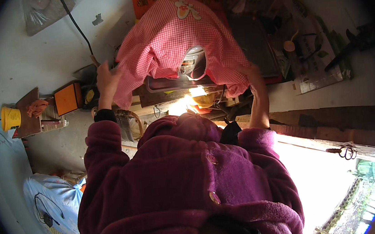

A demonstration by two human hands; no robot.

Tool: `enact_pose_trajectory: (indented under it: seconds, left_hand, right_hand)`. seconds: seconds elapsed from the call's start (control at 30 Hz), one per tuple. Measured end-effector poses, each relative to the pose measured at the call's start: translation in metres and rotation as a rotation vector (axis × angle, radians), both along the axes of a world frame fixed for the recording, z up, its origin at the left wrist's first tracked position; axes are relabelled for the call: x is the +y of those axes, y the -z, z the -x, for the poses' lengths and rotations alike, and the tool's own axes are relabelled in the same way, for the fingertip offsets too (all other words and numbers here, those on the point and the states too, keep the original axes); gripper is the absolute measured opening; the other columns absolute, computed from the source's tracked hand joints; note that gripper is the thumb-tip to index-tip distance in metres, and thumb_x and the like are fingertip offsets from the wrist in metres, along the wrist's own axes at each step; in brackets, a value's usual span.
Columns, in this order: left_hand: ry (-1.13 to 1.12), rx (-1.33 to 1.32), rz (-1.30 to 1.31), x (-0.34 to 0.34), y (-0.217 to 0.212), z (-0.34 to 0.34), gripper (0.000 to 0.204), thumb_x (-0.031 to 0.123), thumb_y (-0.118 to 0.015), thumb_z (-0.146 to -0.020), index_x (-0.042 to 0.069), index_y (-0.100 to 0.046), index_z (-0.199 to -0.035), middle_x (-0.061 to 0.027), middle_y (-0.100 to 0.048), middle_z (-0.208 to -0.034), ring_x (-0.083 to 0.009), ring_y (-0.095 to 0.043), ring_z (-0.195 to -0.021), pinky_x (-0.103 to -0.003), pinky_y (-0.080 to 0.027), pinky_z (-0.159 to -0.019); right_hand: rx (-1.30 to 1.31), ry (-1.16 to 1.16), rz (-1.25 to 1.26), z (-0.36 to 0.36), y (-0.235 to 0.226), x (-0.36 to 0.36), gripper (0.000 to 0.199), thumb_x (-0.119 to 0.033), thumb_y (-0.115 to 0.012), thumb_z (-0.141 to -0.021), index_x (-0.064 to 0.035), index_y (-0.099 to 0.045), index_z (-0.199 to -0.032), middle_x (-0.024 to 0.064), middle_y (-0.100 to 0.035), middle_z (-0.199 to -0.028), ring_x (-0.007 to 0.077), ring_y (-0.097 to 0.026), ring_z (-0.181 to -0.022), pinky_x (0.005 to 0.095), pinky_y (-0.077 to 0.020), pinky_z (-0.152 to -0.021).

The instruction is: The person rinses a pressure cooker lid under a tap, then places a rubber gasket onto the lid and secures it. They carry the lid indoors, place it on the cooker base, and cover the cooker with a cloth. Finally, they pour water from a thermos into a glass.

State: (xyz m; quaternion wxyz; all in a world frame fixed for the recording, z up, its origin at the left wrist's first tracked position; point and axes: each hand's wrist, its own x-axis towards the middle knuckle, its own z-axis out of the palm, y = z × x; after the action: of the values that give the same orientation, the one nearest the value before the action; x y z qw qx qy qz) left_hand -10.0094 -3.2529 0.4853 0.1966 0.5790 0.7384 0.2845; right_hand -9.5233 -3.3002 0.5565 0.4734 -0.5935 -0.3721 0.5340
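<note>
A pink and white checked cloth (174,36) with a small cartoon patch hangs draped over an appliance (192,63), whose grey and white front shows through an opening in the cloth. My left hand (107,77) grips the cloth's left edge. At the cloth's lower right corner, my right hand (251,77) holds the fabric. Both arms wear a fuzzy purple jacket (180,181) that fills the lower middle of the view.
A black cable (78,28) runs down the pale wall. An orange box (68,98), a yellow cup (10,118) and a small wooden shelf (29,115) sit at left. A light blue tied sack (52,199) lies lower left. Cluttered papers and tools (308,45) are at right.
</note>
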Motion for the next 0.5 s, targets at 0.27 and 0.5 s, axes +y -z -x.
enact_pose_trajectory:
  seconds: [0.27,0.5]
  left_hand:
    - [0.448,-0.266,-0.046,0.025,0.032,-0.077,0.089,0.032,-0.077,-0.068,0.001,-0.034,-0.140,-0.0227,-0.044,-0.137,-0.0351,-0.044,-0.126,-0.037,-0.036,-0.103]
    - [0.252,-0.705,0.310,0.001,0.016,-0.040,0.043,0.018,-0.075,-0.072,-0.002,-0.061,-0.108,-0.0101,-0.067,-0.100,-0.0225,-0.063,-0.088,-0.033,-0.047,-0.082]
  right_hand:
    - [0.645,-0.267,0.078,0.032,-0.012,-0.027,0.046,-0.019,-0.071,-0.079,0.0051,-0.056,-0.115,0.0158,-0.065,-0.107,0.0253,-0.065,-0.091,0.0387,-0.0539,-0.083]
    - [0.316,-0.334,-0.006,0.040,0.014,-0.049,0.079,-0.023,-0.080,-0.072,0.0032,-0.039,-0.134,0.0108,-0.061,-0.112,0.0194,-0.062,-0.095,0.0329,-0.0511,-0.083]
